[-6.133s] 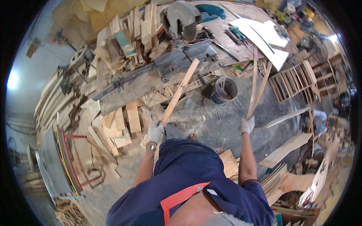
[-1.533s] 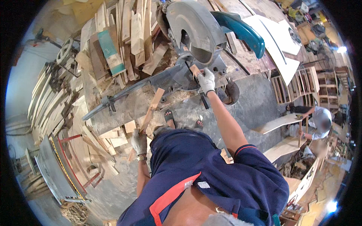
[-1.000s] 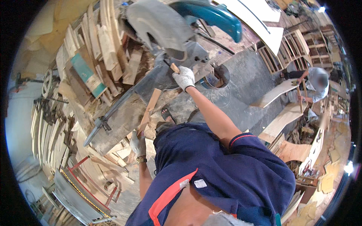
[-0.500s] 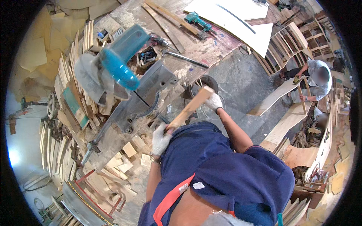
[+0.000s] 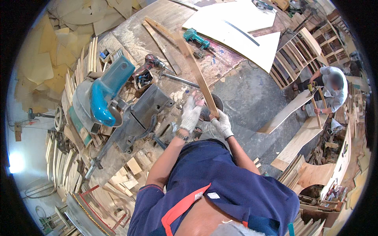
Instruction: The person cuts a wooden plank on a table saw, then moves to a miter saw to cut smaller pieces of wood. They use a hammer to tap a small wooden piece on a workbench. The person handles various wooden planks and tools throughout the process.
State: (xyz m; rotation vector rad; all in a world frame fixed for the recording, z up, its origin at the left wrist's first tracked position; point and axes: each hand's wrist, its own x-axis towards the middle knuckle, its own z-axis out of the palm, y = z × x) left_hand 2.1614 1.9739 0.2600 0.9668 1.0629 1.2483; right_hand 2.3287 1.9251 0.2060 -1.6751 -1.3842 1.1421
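Observation:
My right hand (image 5: 221, 124), in a white knit glove, grips the lower end of a long wooden strip (image 5: 199, 74) that slants up over the bench. My left hand (image 5: 191, 112), also gloved, is raised just left of the strip, its blurred fingers apart. A bucket (image 5: 216, 102) is partly hidden behind my hands. Left of them stands a chop saw with a teal handle (image 5: 103, 104) on a grey metal base (image 5: 138, 118). Beyond lie a drill (image 5: 151, 62), a teal power tool (image 5: 197, 38) and a thin dark rod on white boards (image 5: 232, 17).
A co-worker (image 5: 332, 88) at the right handles wooden strips and a small tool beside long plywood pieces (image 5: 285, 114). Wooden frames (image 5: 295, 55) stand behind. Offcuts (image 5: 130, 171) and stacked slats (image 5: 61, 157) lie at the left, near sheet material (image 5: 43, 55).
My right hand has left the saw. The wooden strip has swung upward, away from me. My left hand has moved up and right, off the strip. The view has shifted around the bench.

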